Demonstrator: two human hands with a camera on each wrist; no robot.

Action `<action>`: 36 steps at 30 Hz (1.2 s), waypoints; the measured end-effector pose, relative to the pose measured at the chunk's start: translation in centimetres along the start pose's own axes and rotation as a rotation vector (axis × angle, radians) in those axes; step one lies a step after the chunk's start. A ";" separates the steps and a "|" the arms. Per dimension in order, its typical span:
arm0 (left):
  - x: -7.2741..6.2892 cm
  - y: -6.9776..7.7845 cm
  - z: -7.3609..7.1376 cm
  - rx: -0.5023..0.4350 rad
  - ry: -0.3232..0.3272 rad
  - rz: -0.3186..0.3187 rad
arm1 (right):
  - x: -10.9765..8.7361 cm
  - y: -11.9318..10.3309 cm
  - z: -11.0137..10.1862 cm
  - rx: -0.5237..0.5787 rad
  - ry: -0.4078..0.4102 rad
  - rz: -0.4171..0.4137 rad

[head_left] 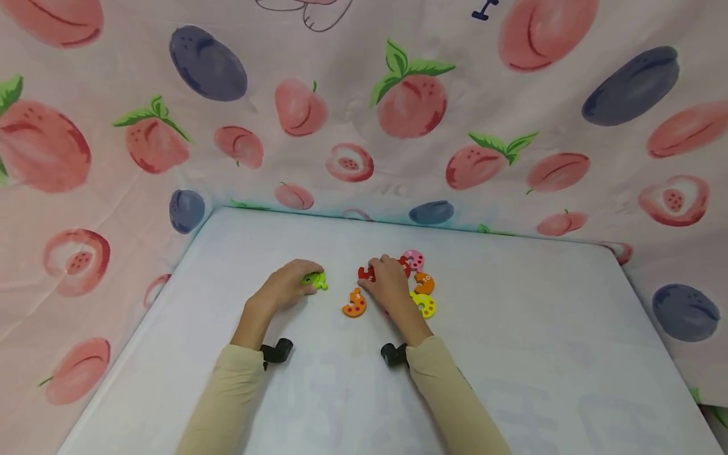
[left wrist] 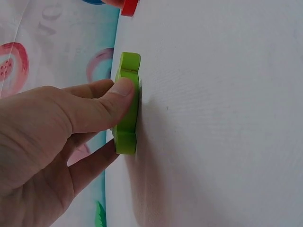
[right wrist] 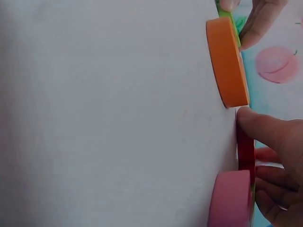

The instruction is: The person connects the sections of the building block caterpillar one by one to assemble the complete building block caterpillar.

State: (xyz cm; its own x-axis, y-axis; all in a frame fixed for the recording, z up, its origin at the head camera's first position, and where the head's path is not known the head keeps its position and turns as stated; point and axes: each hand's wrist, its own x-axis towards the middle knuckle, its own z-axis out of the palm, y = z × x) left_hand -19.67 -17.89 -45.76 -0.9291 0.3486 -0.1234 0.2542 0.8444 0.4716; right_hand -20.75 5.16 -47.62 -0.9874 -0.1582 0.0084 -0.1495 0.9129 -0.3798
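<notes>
A flat green puzzle piece [head_left: 320, 282] with a painted eye is pinched between the thumb and fingers of my left hand [head_left: 289, 282]. In the left wrist view, the thumb lies on the edge of this green piece [left wrist: 127, 109], close over the tabletop. My right hand [head_left: 390, 281] grips a red puzzle piece [head_left: 364, 273], its thumb at the near edge of the red piece [right wrist: 245, 146] in the right wrist view. An orange spotted piece [head_left: 354, 306] lies between the hands, nearer to the right one.
Around the right hand lie a pink spotted piece [head_left: 416, 260], another red piece [head_left: 405, 265], an orange numbered piece [head_left: 424, 283] and a yellow spotted piece [head_left: 425, 306]. They lie on a white table [head_left: 318, 392]. A fruit-print cloth [head_left: 398, 177] rises behind it and at both sides.
</notes>
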 end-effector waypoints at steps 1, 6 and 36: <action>0.0 0.0 0.0 0.002 0.001 0.000 | 0.0 0.0 0.0 0.006 -0.003 0.004; -0.1 0.0 0.0 0.002 0.002 0.002 | 0.0 0.2 -0.3 0.037 -0.033 0.004; -0.1 0.2 -0.7 -0.002 -0.008 0.034 | -0.3 -3.6 2.5 0.394 -0.198 -0.272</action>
State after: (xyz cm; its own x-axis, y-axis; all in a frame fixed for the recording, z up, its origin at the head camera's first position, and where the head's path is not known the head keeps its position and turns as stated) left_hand -19.76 -18.06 -45.04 -0.9176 0.3806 -0.1144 0.2852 0.8311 0.4775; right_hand -19.78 1.02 -48.53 -0.8809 -0.4732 -0.0048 -0.3312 0.6238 -0.7079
